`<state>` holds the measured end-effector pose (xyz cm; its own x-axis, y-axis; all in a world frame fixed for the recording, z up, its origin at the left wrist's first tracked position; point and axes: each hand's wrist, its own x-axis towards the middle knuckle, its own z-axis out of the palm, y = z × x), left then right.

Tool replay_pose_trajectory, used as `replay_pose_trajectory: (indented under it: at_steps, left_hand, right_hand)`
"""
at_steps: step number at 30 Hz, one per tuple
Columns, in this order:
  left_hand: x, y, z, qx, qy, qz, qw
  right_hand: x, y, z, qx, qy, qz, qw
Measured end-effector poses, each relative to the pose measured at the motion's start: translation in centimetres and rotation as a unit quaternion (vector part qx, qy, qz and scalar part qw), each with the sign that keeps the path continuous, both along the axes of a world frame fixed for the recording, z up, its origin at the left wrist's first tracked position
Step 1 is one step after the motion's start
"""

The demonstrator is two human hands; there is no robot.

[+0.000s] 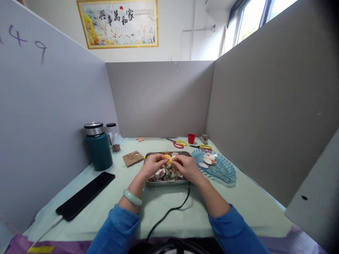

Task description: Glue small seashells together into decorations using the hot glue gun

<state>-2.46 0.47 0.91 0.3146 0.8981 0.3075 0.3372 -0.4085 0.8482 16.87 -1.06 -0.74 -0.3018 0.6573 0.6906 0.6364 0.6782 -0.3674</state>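
Observation:
Both hands meet over a metal tray (166, 183) heaped with small mixed pieces in white, green, grey and reddish tones. My left hand (154, 163), below a pale green bangle, pinches a small yellow piece (170, 161) from the left. From the right, my right hand (186, 167) has thumb and forefinger closed on the same piece. It is too small to tell exactly what it is. The fingers cover part of the tray's contents.
Right of the tray lies a blue scalloped plate (222, 173) with white-and-red pieces. Behind are scissors (178, 144), more scissors (202, 147) and a red cup (191, 138). At left stand a green flask (98, 150), jar (114, 137), brown card (132, 158) and phone (86, 195). A black cable (169, 211) runs in front.

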Motion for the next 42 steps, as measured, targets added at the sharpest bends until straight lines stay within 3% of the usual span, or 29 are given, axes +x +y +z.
replay_pose_trajectory:
  at_steps: [20, 30, 37, 40, 42]
  left_hand:
    - [0.3, -0.8, 0.7, -0.056, -0.062, -0.033, 0.996]
    - [0.2, -0.1, 0.2, -0.066, -0.077, -0.039, 0.994]
    - [0.1, -0.1, 0.3, -0.049, -0.066, -0.004, 0.997]
    - [-0.1, 0.3, -0.1, 0.002, -0.039, 0.052, 0.998]
    - [-0.3, 0.6, -0.5, 0.072, 0.048, 0.108, 0.990]
  right_hand:
    - [0.0, -0.3, 0.2, -0.006, -0.008, 0.043, 0.999]
    - [-0.1, -0.4, 0.4, 0.003, -0.008, 0.051, 0.999]
    - [0.0, -0.2, 0.1, 0.001, -0.003, 0.011, 1.000]
    - [0.0, 0.0, 0.0, 0.009, 0.004, -0.013, 1.000]
    - [0.0, 0.1, -0.1, 0.013, 0.009, -0.027, 1.000]
